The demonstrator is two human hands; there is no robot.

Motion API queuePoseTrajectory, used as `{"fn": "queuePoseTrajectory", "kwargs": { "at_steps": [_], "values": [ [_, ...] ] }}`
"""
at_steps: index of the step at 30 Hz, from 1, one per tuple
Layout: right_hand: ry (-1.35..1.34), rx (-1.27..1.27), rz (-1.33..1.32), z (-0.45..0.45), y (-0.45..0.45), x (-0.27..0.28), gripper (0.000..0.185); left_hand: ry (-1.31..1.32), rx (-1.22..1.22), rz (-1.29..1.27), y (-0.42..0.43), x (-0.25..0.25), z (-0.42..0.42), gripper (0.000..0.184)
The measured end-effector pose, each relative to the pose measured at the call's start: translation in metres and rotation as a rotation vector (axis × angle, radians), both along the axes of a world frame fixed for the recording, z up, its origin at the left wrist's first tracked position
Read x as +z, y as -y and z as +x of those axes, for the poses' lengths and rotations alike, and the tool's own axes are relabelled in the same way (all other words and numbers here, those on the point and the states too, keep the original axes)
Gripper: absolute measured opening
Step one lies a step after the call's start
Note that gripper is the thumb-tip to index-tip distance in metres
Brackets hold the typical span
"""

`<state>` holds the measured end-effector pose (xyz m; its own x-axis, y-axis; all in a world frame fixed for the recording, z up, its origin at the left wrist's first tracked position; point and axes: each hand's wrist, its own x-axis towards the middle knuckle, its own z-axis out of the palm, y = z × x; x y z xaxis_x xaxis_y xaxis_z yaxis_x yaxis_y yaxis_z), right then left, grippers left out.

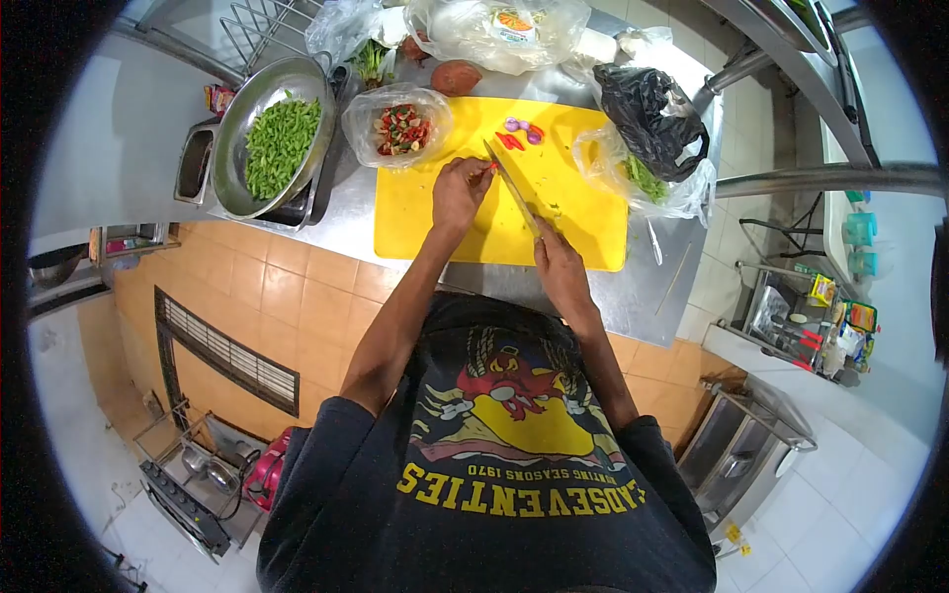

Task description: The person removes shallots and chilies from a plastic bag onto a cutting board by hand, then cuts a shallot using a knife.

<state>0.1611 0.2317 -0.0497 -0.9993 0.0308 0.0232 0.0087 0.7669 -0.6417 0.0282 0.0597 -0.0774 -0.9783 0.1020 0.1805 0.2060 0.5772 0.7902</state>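
On the yellow cutting board [425, 222], my right hand [561, 265] is closed round the handle of a knife [516, 198], whose blade points up and to the left. My left hand [463, 193] is closed near the blade's tip, with a small red piece [493, 167] at its fingertips. Just above the blade lie red chili pieces [509, 141] and small purple shallots [517, 125]. Left of them, at the board's top edge, an open plastic bag [399, 128] holds chopped red and pale pieces.
A large pan [229, 168] of chopped green vegetables stands at the left. Behind the board are a brown root [456, 78] and a plastic bag [494, 35]. A black bag [647, 119] and leafy greens [645, 180] lie at the right, with a metal rail [811, 179] beyond.
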Motion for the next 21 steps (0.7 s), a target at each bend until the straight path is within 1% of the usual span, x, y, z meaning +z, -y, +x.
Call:
{"fn": "queuePoseTrajectory", "kwargs": {
  "at_steps": [4,7,9,11,18,19,20,21],
  "values": [
    [-0.001,0.014,-0.006,-0.002,0.001,-0.002,0.043,-0.06,0.008,0.019,-0.001,0.001,0.001,0.012],
    [-0.017,0.036,-0.002,-0.002,0.002,0.001,0.045,-0.04,-0.008,-0.007,-0.001,-0.001,0.001,0.012],
    [-0.019,0.043,0.006,-0.002,0.003,0.008,0.046,-0.086,-0.001,-0.046,-0.002,-0.005,0.0,0.011],
    [0.122,0.047,0.039,-0.001,0.004,0.015,0.049,-0.085,-0.005,-0.051,-0.003,-0.007,0.0,0.011],
    [0.052,0.021,0.022,0.006,0.014,0.009,0.053,-0.164,-0.015,-0.038,-0.003,-0.009,-0.001,0.01],
    [0.117,0.009,0.016,0.006,0.015,0.014,0.052,-0.162,-0.017,-0.038,-0.003,-0.013,-0.001,0.01],
    [0.181,-0.003,0.011,0.006,0.016,0.017,0.051,-0.105,-0.017,0.016,-0.003,-0.017,-0.003,0.01],
    [0.182,-0.004,0.01,0.005,0.016,0.017,0.051,-0.049,-0.016,0.069,-0.003,-0.016,-0.004,0.01]
  ]
}}
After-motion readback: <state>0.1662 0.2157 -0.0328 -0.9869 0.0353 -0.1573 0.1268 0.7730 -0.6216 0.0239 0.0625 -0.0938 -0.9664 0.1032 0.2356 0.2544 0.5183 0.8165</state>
